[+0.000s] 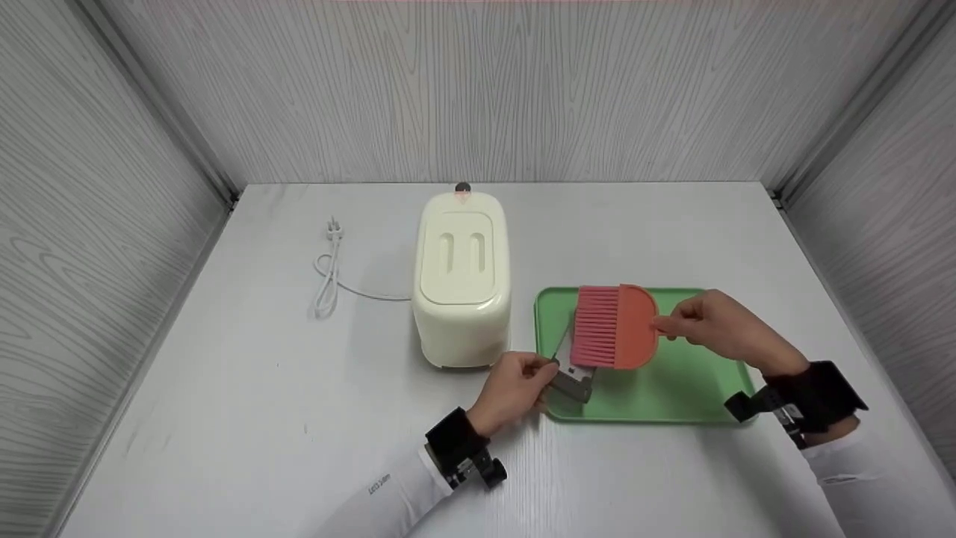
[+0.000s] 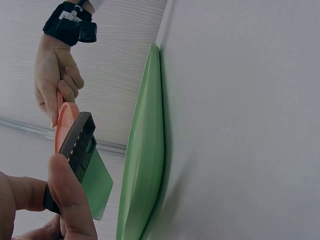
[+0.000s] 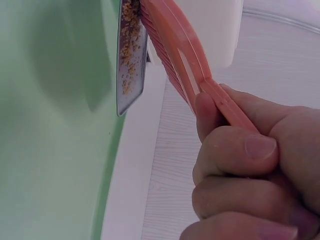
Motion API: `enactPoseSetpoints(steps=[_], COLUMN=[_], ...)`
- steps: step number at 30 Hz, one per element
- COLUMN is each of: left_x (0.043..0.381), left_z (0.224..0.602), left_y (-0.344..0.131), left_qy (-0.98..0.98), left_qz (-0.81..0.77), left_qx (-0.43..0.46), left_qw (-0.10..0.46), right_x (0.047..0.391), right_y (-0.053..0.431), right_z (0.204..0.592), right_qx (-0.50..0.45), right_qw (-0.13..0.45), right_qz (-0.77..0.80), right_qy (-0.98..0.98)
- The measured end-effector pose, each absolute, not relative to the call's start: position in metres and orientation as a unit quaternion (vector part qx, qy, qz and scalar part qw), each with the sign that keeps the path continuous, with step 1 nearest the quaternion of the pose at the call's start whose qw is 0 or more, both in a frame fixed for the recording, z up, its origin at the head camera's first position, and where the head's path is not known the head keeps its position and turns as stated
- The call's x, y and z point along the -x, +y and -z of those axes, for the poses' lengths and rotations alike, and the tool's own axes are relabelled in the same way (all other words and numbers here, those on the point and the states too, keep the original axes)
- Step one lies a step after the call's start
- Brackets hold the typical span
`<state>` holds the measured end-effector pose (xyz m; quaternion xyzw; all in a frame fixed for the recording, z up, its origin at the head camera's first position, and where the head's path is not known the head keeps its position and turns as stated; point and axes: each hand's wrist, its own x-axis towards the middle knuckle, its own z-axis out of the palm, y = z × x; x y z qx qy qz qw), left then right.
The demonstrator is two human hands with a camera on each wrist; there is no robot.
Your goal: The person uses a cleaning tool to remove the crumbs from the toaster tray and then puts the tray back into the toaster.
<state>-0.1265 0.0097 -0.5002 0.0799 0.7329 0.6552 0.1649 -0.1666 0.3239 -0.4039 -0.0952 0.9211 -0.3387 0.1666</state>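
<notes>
In the head view my left hand (image 1: 515, 388) pinches the dark end of a metal crumb tray (image 1: 575, 373), tilted above the left part of a green tray (image 1: 672, 396). Brown crumbs (image 3: 130, 50) lie on the crumb tray's surface in the right wrist view. An orange brush (image 1: 636, 329) with pink bristles is gripped by its handle in my right hand (image 1: 717, 329). The bristles overlap the crumb tray in the head view and hide much of it. From the left wrist, the crumb tray's dark end (image 2: 82, 140) shows between thumb and fingers.
A cream toaster (image 1: 461, 291) with a lid on top stands left of the green tray. Its white cord and plug (image 1: 333, 232) lie on the table (image 1: 224, 418) farther left. Grey panel walls (image 1: 523, 90) enclose the back and sides.
</notes>
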Motion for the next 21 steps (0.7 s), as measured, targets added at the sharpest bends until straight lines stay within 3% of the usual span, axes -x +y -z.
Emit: enactPoseSetpoints(steps=[21], left_x=[0.127], left_z=[0.499], left_y=[0.008], left_qy=[0.737], left_qz=[-0.651], left_qx=[-0.083], left_qw=[0.162], right_x=[0.172], right_y=[0.347], right_z=[0.404], right_qx=[0.073], right_qw=[0.132], right_qz=[0.316], right_qy=[0.937])
